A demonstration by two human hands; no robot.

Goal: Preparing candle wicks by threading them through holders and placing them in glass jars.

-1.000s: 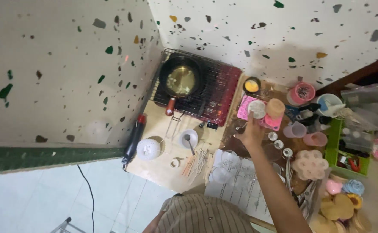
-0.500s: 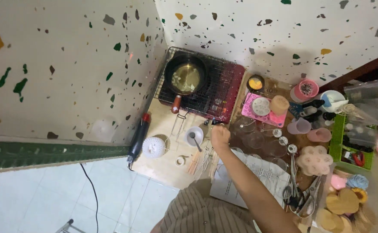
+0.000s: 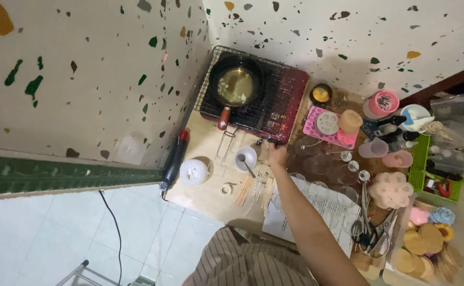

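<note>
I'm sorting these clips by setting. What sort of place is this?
Probably a home craft corner on a floor, perhaps for candle or soap making: a small pan on a portable stove, a pink mould tray, clear cups. The right hand reaches beside the stove.

There is only one camera, and it sits on the person's head. It looks almost straight down from high up, so things look small and far away. At the bottom edge you see the person's striped shirt (image 3: 242, 267), and one arm goes up the middle of the picture to the low tan board table (image 3: 203, 198). The speckled white floor (image 3: 83, 79) fills the top and left. The dark red grill stove with a wire rack (image 3: 285, 103) sits at the table's far edge.
</note>
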